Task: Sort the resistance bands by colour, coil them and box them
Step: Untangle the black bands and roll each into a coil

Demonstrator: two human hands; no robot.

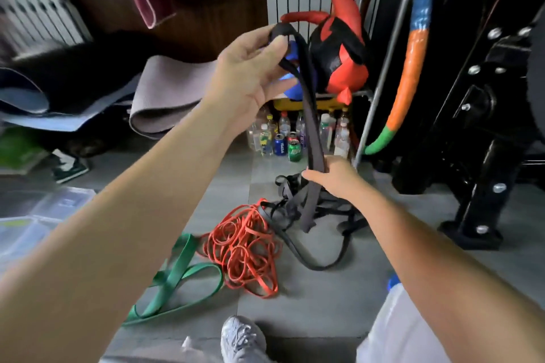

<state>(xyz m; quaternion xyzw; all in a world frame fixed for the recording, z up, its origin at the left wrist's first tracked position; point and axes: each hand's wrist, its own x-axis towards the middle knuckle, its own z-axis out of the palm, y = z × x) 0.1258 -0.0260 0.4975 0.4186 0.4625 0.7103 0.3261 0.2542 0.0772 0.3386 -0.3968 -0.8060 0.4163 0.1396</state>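
Beyond the shoe [241,339], the black band [310,127] is gripped at its top by the left hand [250,71] and lower down by the right hand [333,175], and below that lower grip its tail may be snagged by the tangle [287,188], so the red bands [244,253] could be dragged along.

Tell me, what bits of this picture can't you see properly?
All in the head view:
- The top end of the black band: tucked inside the left hand grip.
- The black pile on the floor: too tangled to count the bands, and the right hand covers part of it.
- The clear boxes: blurred, cut off by the left edge and the forearm.
- Labels on the bottles: too small to read.
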